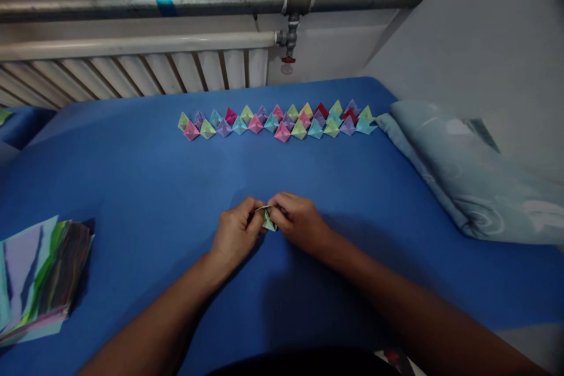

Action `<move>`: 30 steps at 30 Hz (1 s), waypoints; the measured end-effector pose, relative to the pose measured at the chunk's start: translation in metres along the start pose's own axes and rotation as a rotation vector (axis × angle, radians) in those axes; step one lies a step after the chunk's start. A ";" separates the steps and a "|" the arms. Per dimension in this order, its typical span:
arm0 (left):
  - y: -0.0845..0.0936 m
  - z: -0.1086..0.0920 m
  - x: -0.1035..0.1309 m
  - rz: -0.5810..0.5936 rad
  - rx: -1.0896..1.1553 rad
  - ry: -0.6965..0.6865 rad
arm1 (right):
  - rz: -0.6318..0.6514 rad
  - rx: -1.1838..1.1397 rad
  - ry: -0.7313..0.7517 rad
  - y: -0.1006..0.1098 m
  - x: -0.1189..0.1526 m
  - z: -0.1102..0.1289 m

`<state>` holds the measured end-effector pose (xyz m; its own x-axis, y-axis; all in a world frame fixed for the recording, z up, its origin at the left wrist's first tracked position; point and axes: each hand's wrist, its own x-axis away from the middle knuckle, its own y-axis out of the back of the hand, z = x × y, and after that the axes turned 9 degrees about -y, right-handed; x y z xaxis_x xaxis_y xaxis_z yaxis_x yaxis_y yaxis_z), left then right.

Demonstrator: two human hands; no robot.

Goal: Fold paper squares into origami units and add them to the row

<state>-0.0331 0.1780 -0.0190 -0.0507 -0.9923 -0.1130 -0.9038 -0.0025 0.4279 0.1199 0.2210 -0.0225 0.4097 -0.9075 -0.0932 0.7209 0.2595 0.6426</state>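
Between my two hands is a small piece of folded light-green paper (269, 222), partly hidden by the fingers. My left hand (238, 228) pinches its left side with thumb and fingers. From the other side, my right hand (300, 218) grips it, fingers curled in. Both hands are close together above the blue sheet (176, 182). Farther back lie rows of small folded paper shapes (282, 131) in pink, green, purple, blue, yellow and red, set closely side by side.
A stack of coloured paper sheets (44, 273) lies at the left. To the right is a folded light-blue blanket (462, 170). Behind the blue surface stand a white radiator (171, 73) and a metal pipe (229, 3) with a red-handled valve (288, 60).
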 end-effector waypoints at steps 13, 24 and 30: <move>-0.003 0.000 -0.007 -0.127 0.411 0.186 | 0.089 -0.356 -0.224 0.012 0.001 0.005; -0.003 0.000 -0.011 -0.201 0.592 0.309 | 0.074 -0.542 -0.318 0.001 0.003 0.009; 0.004 -0.005 -0.008 -0.172 0.460 0.248 | -0.055 -0.363 -0.239 0.007 0.001 0.001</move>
<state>-0.0341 0.1853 -0.0125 0.1652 -0.9819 0.0923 -0.9856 -0.1677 -0.0203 0.1243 0.2218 -0.0175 0.2552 -0.9630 0.0867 0.9051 0.2695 0.3289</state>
